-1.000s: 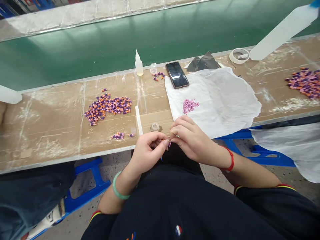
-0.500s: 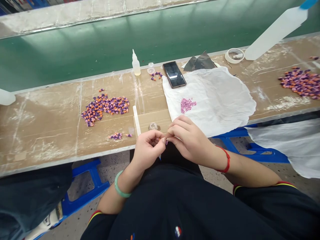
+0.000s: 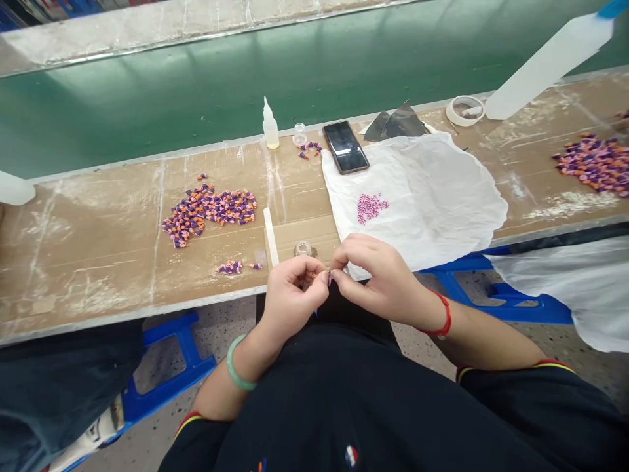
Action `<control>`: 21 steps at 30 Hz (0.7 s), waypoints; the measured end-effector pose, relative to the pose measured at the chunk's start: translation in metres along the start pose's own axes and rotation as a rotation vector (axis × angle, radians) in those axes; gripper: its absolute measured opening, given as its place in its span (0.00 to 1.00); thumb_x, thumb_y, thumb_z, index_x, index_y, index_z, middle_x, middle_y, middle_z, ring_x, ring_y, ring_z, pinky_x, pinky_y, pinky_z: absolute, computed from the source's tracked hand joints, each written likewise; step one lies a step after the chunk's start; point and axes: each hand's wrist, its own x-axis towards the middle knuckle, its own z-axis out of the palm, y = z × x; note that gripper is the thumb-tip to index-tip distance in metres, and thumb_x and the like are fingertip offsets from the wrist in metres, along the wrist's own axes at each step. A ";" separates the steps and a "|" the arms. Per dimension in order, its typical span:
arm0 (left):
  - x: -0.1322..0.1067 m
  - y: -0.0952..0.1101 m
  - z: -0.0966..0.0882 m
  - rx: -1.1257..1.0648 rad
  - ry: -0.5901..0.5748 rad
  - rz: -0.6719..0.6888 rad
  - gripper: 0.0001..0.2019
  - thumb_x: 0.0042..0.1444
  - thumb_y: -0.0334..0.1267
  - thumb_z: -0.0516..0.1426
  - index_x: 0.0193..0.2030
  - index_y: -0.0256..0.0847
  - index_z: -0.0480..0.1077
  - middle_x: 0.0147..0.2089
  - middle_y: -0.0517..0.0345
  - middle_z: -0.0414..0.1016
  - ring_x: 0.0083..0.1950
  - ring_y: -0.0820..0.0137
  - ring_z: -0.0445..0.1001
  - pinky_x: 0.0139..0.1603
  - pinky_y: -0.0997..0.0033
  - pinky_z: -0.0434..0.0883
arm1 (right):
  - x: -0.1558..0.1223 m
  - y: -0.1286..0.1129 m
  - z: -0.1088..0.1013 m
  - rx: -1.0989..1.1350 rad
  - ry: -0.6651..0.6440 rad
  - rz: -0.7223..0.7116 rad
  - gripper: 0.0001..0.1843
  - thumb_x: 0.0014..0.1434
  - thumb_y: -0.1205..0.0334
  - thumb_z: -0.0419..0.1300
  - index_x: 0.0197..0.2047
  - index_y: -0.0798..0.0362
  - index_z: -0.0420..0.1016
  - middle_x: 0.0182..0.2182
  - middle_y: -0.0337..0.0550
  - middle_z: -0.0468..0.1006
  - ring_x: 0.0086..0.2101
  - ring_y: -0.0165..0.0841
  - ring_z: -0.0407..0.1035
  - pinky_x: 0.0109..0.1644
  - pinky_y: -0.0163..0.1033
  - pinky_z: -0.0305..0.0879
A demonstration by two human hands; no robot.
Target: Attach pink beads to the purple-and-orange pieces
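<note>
Your left hand [image 3: 289, 301], with the jade bangle, is curled almost closed at the near edge of the bench [image 3: 98, 275]. Its fingers hide whatever it grips, though a thin blue tip [image 3: 316, 313] shows just below it. Your right hand [image 3: 381, 278], with the red cord on its wrist, is pinched nearly shut, thumb and fingertips closing on a tiny purple-and-orange piece [image 3: 329, 278] right where the two hands meet. (It's too small to make out its shape clearly.)

Keep both wrists close together and let your fingertips do the fine work; a light, steady pinch should keep a piece this small from springing away. Working low over your lap, as you are, seems sensible, but a dropped piece would be hard to spot on your dark clothing.

Just beyond your hands, a small glass jar [image 3: 303, 249] sits on a cardboard patch beside a pale flat stick [image 3: 270, 237]. To the left lie a large heap of purple-and-orange pieces [image 3: 209, 213] and a smaller cluster [image 3: 230, 267]. To the right, pink beads [image 3: 372, 207] rest on a crumpled white sheet [image 3: 417, 196]. At the far edge stand a glue bottle [image 3: 270, 128] and a phone [image 3: 345, 147].
</note>
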 end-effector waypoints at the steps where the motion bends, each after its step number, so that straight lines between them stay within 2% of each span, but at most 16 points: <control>1: 0.000 0.000 0.000 -0.007 -0.010 -0.012 0.06 0.49 0.35 0.60 0.23 0.39 0.70 0.20 0.63 0.67 0.22 0.76 0.63 0.23 0.76 0.60 | 0.001 0.000 0.000 -0.010 -0.003 -0.013 0.08 0.59 0.73 0.58 0.30 0.52 0.65 0.25 0.36 0.70 0.28 0.29 0.63 0.33 0.35 0.60; 4: 0.001 -0.002 -0.002 -0.118 -0.082 -0.090 0.07 0.50 0.37 0.61 0.25 0.38 0.70 0.21 0.62 0.69 0.22 0.76 0.64 0.24 0.76 0.61 | 0.002 0.002 -0.002 -0.025 -0.018 -0.044 0.09 0.58 0.73 0.58 0.30 0.52 0.65 0.24 0.36 0.70 0.27 0.28 0.63 0.32 0.34 0.60; 8: 0.003 -0.008 -0.006 -0.289 -0.150 -0.208 0.10 0.52 0.41 0.63 0.27 0.38 0.71 0.20 0.63 0.69 0.20 0.79 0.60 0.22 0.78 0.58 | 0.003 0.007 0.000 -0.070 -0.012 -0.133 0.09 0.59 0.74 0.57 0.31 0.51 0.65 0.24 0.37 0.72 0.27 0.29 0.63 0.33 0.35 0.61; 12: 0.006 -0.011 -0.008 -0.326 -0.199 -0.293 0.14 0.50 0.46 0.65 0.26 0.38 0.71 0.19 0.64 0.67 0.19 0.80 0.57 0.20 0.78 0.55 | 0.004 0.013 0.001 -0.246 -0.018 -0.272 0.09 0.62 0.73 0.55 0.32 0.51 0.65 0.25 0.40 0.75 0.28 0.32 0.63 0.35 0.39 0.63; 15: 0.007 -0.010 -0.007 -0.313 -0.205 -0.302 0.15 0.50 0.47 0.65 0.26 0.38 0.69 0.18 0.66 0.65 0.19 0.80 0.58 0.21 0.78 0.56 | 0.004 0.015 -0.002 -0.366 -0.050 -0.382 0.08 0.64 0.71 0.54 0.33 0.51 0.67 0.28 0.44 0.77 0.31 0.35 0.66 0.37 0.41 0.64; 18: 0.005 -0.007 -0.005 -0.225 -0.160 -0.192 0.14 0.52 0.45 0.63 0.25 0.39 0.69 0.19 0.64 0.67 0.20 0.78 0.62 0.22 0.77 0.60 | 0.003 0.013 -0.006 -0.309 -0.053 -0.380 0.07 0.65 0.71 0.53 0.36 0.51 0.68 0.31 0.44 0.79 0.34 0.35 0.69 0.39 0.41 0.65; 21: 0.000 -0.003 -0.005 0.031 -0.028 0.105 0.09 0.56 0.37 0.59 0.25 0.39 0.69 0.20 0.63 0.69 0.21 0.76 0.65 0.24 0.76 0.63 | 0.003 0.006 -0.008 -0.035 -0.030 -0.138 0.07 0.63 0.71 0.55 0.35 0.51 0.68 0.29 0.40 0.77 0.31 0.31 0.69 0.36 0.38 0.67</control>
